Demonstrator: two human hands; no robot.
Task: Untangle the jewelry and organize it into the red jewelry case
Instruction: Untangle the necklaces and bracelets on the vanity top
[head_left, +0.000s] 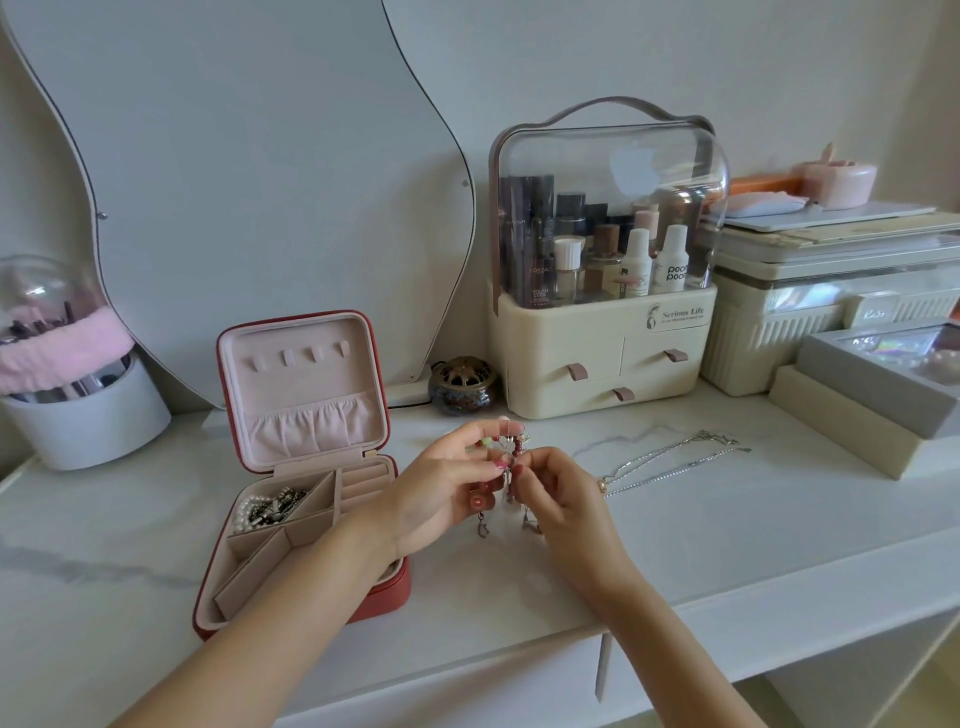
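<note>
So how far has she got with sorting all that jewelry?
Partly done. Some pearls and a dark chain already lie in the back-left compartment of the open red jewelry case. Both the left hand and right hand pinch a tangle of red beads and charms above the table. Silver chains lie on the table to the right, not yet put away.

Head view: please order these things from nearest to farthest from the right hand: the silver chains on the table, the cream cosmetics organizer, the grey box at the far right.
From the right hand:
1. Silver chains, lying on the table just to its right.
2. Cream cosmetics organizer, behind the hand, against the wall.
3. Grey box, at the far right edge.
</note>
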